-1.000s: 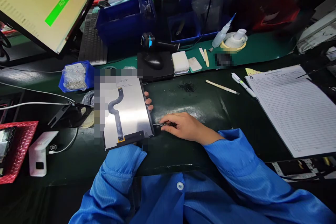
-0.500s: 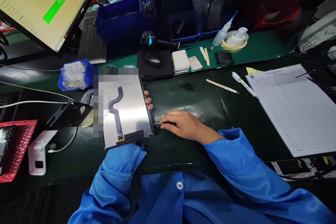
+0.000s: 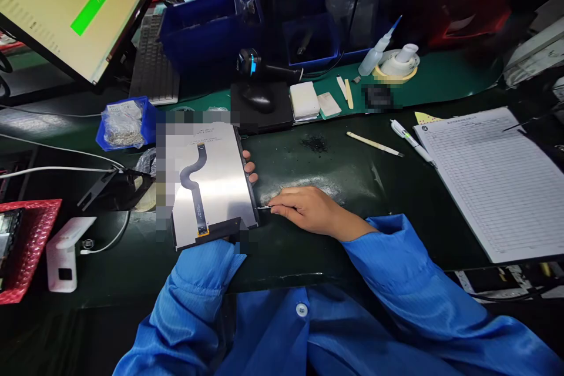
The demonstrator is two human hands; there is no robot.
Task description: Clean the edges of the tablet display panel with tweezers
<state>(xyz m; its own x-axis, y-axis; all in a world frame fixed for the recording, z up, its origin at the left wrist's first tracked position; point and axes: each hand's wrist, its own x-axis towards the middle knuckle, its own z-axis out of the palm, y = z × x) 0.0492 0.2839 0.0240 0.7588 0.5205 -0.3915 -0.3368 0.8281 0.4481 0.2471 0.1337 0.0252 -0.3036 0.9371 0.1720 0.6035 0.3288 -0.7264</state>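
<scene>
A flat display panel [image 3: 224,182] with a silvery metal back lies across my left hand [image 3: 249,167]. A dark flex cable [image 3: 194,179] curves down its back, and a black strip [image 3: 222,229] runs along the near edge. My left fingertips curl round the panel's right side; palm and thumb are hidden beneath it. At the panel's lower right corner, my right hand [image 3: 304,208] pinches a thin metal tool [image 3: 264,207]. The tool's tip reaches the panel's edge, and most of its length is hidden in my fingers.
A monitor [image 3: 83,6] showing PASS stands at upper left, above a keyboard [image 3: 152,64]. Blue bins [image 3: 202,29], a scanner [image 3: 268,67] and a mouse [image 3: 258,98] sit at the back. To the right are a brush-like stick [image 3: 374,144], a pen [image 3: 412,141] and a printed form [image 3: 493,188].
My right thumb and fingers have drawn slightly closer together round the thin metal tool. The panel and my left hand look nearly unmoved.
</scene>
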